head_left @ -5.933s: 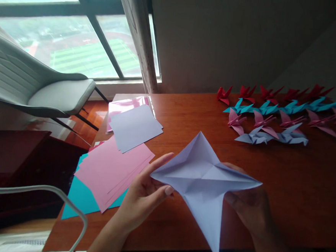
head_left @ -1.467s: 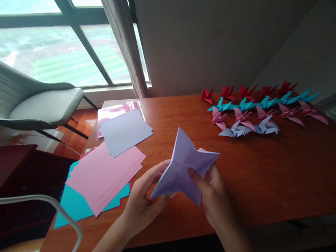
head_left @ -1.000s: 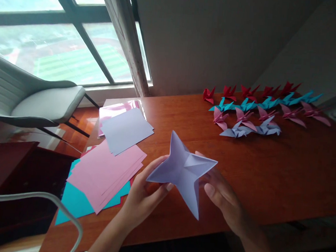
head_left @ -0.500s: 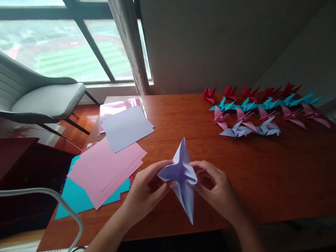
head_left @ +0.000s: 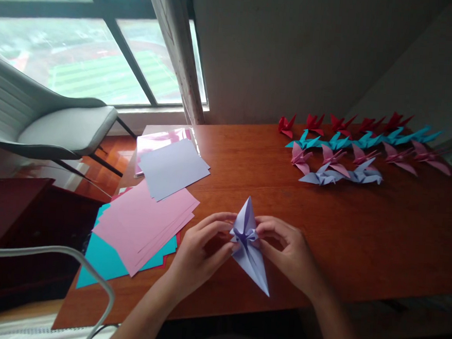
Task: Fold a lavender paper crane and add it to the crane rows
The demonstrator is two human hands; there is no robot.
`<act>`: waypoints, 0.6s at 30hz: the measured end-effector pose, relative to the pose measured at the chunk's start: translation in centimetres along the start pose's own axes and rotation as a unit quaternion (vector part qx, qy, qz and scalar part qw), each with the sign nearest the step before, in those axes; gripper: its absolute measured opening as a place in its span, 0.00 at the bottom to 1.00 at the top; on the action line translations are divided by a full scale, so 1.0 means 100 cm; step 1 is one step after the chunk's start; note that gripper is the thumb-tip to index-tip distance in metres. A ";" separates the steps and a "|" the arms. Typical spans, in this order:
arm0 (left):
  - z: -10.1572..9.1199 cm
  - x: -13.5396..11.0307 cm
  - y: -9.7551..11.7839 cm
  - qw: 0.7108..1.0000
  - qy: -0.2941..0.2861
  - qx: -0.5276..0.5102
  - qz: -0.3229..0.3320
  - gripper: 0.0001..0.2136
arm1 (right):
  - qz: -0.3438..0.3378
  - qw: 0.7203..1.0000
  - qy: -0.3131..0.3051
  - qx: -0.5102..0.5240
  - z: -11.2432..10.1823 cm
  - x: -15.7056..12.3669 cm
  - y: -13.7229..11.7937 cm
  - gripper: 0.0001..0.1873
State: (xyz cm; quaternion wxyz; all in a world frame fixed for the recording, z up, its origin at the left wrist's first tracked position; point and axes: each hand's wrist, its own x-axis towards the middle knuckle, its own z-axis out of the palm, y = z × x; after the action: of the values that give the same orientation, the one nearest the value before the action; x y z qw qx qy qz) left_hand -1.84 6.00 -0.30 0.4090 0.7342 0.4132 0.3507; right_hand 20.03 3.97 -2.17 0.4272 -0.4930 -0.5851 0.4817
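Observation:
A folded lavender origami paper [head_left: 251, 261] is held over the near part of the table, between both hands. One long point of it aims away from me and the other toward me; its middle is gathered in small pleats. My left hand [head_left: 205, 245] pinches its left side between thumb and fingers. On the opposite side, my right hand [head_left: 283, 243] grips the right edge the same way. Some fingertips are hidden behind the paper.
Left on the wooden table [head_left: 242, 155] lie lavender sheets [head_left: 175, 168], pink sheets [head_left: 144, 226] and blue sheets [head_left: 99, 264]. At the back right stand rows of folded cranes: red [head_left: 340, 124], blue [head_left: 338, 141], pink [head_left: 333, 159] and lavender [head_left: 324, 175]. A chair [head_left: 66, 127] is beside the window.
The lavender paper's wide open middle has been pressed inward into a narrower, pleated shape. My hands have come closer together, and the view has shifted slightly.

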 end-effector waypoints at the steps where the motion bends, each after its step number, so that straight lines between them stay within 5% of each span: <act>1: 0.000 0.000 0.000 1.000 -0.007 -0.004 -0.002 0.05 | 0.012 1.000 -0.006 0.024 0.001 0.000 0.001 0.06; 12: -0.001 -0.002 -0.002 0.998 -0.025 -0.058 -0.029 0.06 | 0.091 0.988 0.025 0.120 0.008 -0.002 0.008 0.12; 18: 0.000 -0.005 -0.004 0.995 -0.047 -0.082 -0.007 0.19 | 0.095 0.984 0.049 0.141 0.009 -0.003 0.012 0.11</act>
State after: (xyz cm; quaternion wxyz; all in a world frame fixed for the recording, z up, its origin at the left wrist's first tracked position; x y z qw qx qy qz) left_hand -2.22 5.67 -0.70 0.4895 0.7107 0.3684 0.3458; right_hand 19.44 3.64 -3.54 0.4729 -0.5041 -0.4404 0.5730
